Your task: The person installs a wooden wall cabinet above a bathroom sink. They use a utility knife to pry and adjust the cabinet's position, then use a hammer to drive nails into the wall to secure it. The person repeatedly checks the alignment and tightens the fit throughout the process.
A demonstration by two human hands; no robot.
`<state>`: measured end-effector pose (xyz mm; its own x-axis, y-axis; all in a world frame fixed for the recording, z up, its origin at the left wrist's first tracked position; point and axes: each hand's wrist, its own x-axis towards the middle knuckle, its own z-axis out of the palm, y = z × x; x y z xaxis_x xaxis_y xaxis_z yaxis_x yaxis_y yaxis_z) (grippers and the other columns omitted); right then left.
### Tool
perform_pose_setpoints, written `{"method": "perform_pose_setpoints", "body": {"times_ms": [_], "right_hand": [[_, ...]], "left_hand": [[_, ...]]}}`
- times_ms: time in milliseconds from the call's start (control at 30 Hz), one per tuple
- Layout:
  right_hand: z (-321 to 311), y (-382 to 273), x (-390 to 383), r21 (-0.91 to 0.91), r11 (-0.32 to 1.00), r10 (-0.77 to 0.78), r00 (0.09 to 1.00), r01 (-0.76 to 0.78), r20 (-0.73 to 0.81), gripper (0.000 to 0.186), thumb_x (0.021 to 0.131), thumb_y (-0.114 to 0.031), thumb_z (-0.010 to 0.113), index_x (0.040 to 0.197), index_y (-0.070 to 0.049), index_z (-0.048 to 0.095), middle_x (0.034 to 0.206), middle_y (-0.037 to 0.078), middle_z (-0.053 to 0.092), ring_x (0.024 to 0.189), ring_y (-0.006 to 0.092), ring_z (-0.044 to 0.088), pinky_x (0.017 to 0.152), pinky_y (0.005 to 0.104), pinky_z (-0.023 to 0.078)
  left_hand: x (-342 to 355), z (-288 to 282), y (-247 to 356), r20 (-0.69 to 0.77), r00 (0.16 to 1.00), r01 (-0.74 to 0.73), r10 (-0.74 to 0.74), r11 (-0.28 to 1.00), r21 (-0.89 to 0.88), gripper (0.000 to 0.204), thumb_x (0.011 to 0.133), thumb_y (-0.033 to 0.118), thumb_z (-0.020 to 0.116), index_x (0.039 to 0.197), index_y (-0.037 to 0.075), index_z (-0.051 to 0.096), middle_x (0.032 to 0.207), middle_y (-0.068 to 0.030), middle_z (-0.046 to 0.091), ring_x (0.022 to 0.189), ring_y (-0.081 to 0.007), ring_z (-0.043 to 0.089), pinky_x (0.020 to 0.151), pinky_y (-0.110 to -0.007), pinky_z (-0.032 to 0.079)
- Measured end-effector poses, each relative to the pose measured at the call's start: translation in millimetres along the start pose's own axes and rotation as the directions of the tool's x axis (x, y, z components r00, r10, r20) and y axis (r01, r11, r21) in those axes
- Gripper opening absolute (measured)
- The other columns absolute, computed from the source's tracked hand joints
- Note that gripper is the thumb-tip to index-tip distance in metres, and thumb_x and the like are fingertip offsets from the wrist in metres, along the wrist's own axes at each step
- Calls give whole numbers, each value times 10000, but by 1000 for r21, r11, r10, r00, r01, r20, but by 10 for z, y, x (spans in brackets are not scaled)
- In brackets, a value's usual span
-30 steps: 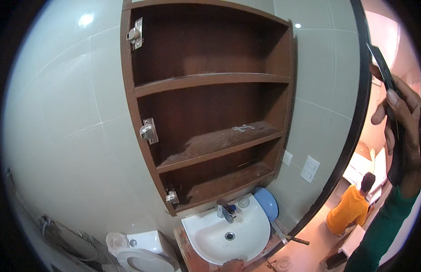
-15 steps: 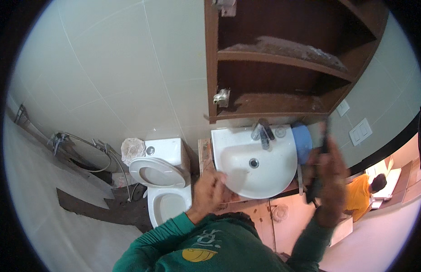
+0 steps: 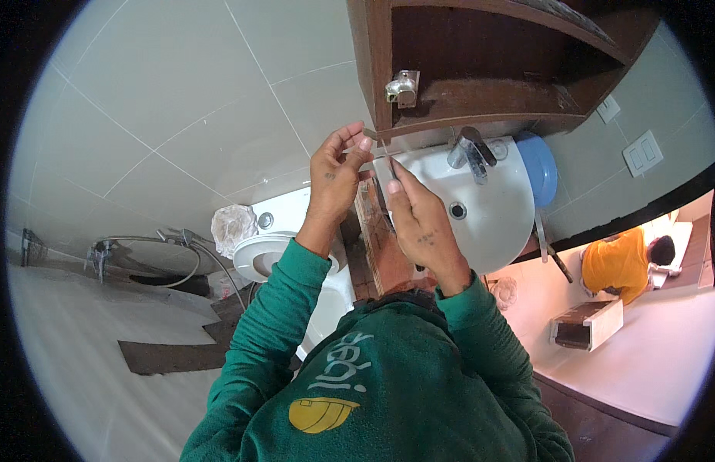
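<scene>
My left hand (image 3: 334, 183) is raised to the lower left corner of a brown wall cabinet (image 3: 473, 123). Its thumb and fingers close around a small thin strip (image 3: 370, 134) that juts out beside that corner. Just to the right, my right hand (image 3: 424, 223) grips a slender tool, apparently a screwdriver (image 3: 386, 152), whose thin shaft points up at the same corner. Most of the tool's handle is hidden in my palm. A metal hinge (image 3: 404, 88) sits inside the cabinet's left wall, above my hands.
Below the cabinet is a white washbasin (image 3: 492, 231) with a chrome faucet (image 3: 473, 150) and a blue basin (image 3: 538, 169) behind its right side. A toilet (image 3: 284, 209) stands to the left. In the adjoining room, a person in an orange shirt (image 3: 615, 262) is near a wooden box (image 3: 588, 325).
My right hand has come from the far right to the cabinet corner with the tool. My left hand has risen to the strip. The view has shifted, showing the cabinet higher.
</scene>
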<state>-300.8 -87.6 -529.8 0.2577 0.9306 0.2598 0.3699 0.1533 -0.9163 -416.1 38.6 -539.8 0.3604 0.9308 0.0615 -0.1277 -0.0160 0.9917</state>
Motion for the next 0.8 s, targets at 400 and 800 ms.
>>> {"method": "perform_pose_setpoints", "body": {"times_ms": [400,800], "right_hand": [[95,27,156,-22,1000,2,999,-3,-39,491,1092,-283,436,1416,80,502,1280,357,611,1202,479,616,1016,474,496],[189,12,126,-41,999,-8,991,3,-136,451,1078,-247,457,1377,82,532,1194,378,635,1143,503,629,973,489,510]], "left_hand": [[102,37,-113,-91,995,-42,31,992,-117,252,968,191,747,1128,2,698,961,-36,675,794,-112,624,663,-268,584],[97,24,-64,-126,992,-32,18,994,-103,262,946,181,771,1095,-26,711,944,-53,671,785,-114,612,658,-260,581]]}}
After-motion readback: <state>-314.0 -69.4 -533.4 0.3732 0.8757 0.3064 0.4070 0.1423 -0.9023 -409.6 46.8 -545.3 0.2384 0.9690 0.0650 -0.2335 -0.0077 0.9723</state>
